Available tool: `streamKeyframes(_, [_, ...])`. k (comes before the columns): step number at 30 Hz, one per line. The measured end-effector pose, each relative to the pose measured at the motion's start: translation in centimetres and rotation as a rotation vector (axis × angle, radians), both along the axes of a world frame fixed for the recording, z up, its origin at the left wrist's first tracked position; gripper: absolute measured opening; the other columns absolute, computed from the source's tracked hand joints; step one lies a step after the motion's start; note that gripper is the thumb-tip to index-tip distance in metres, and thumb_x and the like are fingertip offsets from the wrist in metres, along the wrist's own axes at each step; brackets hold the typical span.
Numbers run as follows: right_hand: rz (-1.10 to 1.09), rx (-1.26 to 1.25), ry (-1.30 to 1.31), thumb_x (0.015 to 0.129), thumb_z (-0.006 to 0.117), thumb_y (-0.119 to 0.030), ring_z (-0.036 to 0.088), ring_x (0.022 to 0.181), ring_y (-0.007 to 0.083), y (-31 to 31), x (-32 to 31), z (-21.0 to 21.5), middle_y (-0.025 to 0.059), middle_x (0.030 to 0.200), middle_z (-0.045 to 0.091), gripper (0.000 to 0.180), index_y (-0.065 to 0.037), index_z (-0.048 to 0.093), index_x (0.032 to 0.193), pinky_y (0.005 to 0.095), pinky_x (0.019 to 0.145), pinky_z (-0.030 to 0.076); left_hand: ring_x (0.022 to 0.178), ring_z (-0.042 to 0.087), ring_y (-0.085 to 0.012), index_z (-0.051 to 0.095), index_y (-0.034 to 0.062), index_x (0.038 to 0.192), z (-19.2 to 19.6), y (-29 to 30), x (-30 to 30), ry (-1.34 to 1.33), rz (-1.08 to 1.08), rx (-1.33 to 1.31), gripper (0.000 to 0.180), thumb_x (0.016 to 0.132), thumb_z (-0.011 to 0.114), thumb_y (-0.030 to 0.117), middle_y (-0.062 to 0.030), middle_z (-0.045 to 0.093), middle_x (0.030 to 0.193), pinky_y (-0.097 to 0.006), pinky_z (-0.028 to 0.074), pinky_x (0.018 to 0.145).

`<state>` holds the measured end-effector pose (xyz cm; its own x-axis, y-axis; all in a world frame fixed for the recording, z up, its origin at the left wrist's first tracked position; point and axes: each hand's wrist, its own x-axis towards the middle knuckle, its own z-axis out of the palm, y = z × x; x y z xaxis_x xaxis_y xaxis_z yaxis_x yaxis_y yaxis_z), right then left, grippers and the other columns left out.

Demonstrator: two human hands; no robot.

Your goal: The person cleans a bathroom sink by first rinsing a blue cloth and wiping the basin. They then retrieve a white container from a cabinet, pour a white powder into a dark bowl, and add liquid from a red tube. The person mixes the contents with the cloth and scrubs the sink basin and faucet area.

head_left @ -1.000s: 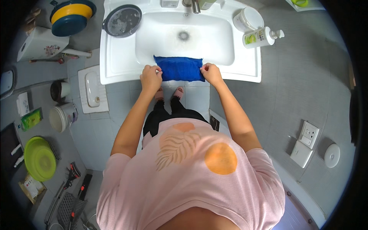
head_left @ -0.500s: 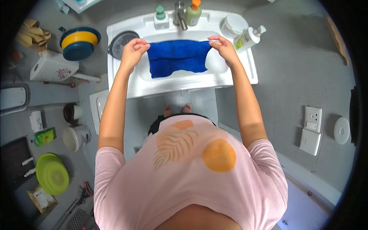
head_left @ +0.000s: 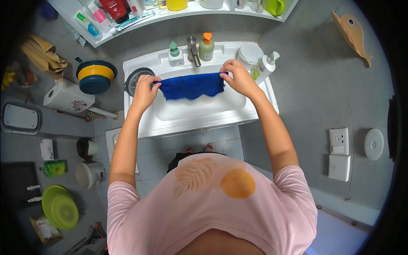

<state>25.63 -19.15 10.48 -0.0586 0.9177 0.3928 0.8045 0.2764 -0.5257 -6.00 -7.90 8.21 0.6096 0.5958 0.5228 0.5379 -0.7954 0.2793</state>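
Observation:
A blue cloth [head_left: 192, 87] is stretched out flat between my hands above the white sink [head_left: 178, 111]. My left hand [head_left: 145, 90] pinches its left upper corner between thumb and fingers. At the other upper corner, my right hand [head_left: 239, 77] grips the cloth the same way. The cloth's lower edge hangs free and wavy over the basin, slightly blurred. Beyond it stands the metal faucet [head_left: 193, 53]. Close to my left hand, on the sink's rim, rests a grey round basin-like item [head_left: 135, 76], partly covered by that hand.
Behind the sink stand a white pump bottle with green top [head_left: 175, 56] and a green bottle with orange pump [head_left: 206, 49]. A white tub [head_left: 250, 54] and white pump bottle [head_left: 264, 68] sit at the right. A shelf [head_left: 170, 18] with toiletries and cups overhangs. Stacked basins [head_left: 95, 77] hang left.
My view has tilted up, bringing the shelf into sight. The blue cloth now looks shallower, its lower edge swung, and my hands are slightly closer together. Both hands keep hold of its corners.

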Motion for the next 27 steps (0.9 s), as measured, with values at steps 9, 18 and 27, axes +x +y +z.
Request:
streamKeyframes(9, [0.588, -0.381, 2.035, 0.088, 0.052, -0.027, 0.059, 0.082, 0.0154, -2.2, -2.3, 1.9, 0.0043, 0.093, 0.061, 0.025, -0.007, 0.057, 0.103, 0.0309, 0.077, 0.049, 0.059, 0.049, 0.0002, 0.054, 0.0079, 0.094, 9.6, -2.4, 0.4, -0.678, -0.303, -1.463, 0.012, 0.089, 0.052, 0.019, 0.0054, 0.053, 0.075, -0.014, 0.038, 0.047])
streamKeyframes(18, [0.166, -0.236, 2.101, 0.089, 0.05, -0.027, 0.058, 0.083, 0.0162, -4.2, -12.3, -4.5, 0.0045, 0.093, 0.06, 0.026, -0.007, 0.056, 0.104, 0.0316, 0.078, 0.049, 0.071, 0.058, -0.006, 0.054, 0.0009, 0.1, 8.1, -1.2, -0.7, -0.732, -0.328, -1.558, 0.019, 0.089, 0.051, 0.017, -0.0022, 0.06, 0.084, -0.018, 0.05, 0.064])
streamKeyframes(27, [0.053, -0.294, 1.988, 0.09, 0.047, -0.028, 0.058, 0.083, 0.017, -5.0, -13.1, -5.3, 0.0048, 0.093, 0.06, 0.027, -0.007, 0.055, 0.104, 0.0322, 0.078, 0.048, 0.088, 0.056, -0.0218, 0.059, 0.0038, 0.097, 9.1, -4.4, 0.3, -0.571, -0.096, -0.097, 0.018, 0.079, 0.058, 0.006, -0.0114, 0.058, 0.097, -0.03, 0.044, 0.078])
